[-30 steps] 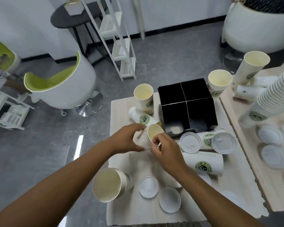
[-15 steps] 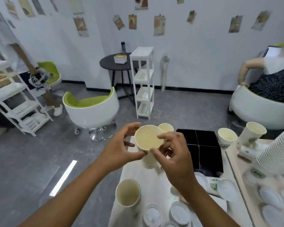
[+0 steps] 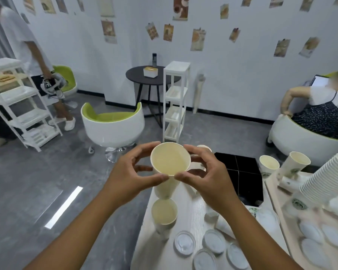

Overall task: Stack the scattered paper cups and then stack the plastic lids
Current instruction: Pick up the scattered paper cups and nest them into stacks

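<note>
Held cup (image 3: 170, 159): paper, mouth toward the camera, raised above the near end of the surface (image 3: 195, 211). Left hand (image 3: 134, 177) and right hand (image 3: 209, 176) hold it, fingers curled round the rim from either side, thumbs meeting under the near lip.
Stack (image 3: 164, 212): nested cups, upright on the surface directly below.
Lids (image 3: 184, 243): plastic, lying flat nearby, unstacked.
Handling advice: align the cup's base over the stack's open mouth, keep it upright, lower straight, press lightly; squeezing would likely dent the rim.
</note>
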